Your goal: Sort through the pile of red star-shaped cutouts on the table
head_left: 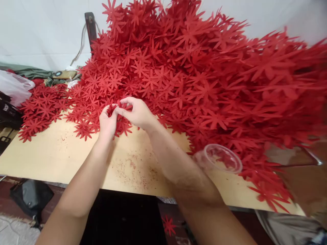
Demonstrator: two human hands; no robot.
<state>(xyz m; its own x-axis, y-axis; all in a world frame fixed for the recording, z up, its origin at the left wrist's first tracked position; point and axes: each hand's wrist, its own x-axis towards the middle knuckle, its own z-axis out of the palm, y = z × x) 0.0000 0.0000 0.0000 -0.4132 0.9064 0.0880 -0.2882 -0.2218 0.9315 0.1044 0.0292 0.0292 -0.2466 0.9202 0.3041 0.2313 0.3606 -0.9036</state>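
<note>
Red flower cutout (120,106) is pinched between left hand (107,121) and right hand (136,112), at the edge of the big cutout pile (194,78) on the wooden table (63,153).

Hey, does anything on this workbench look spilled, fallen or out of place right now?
Yes. One red flower cutout lies on the floor below the table edge, apart from the big red pile. Fine red crumbs are scattered on the bare wood near the right hand and left hand.
</note>
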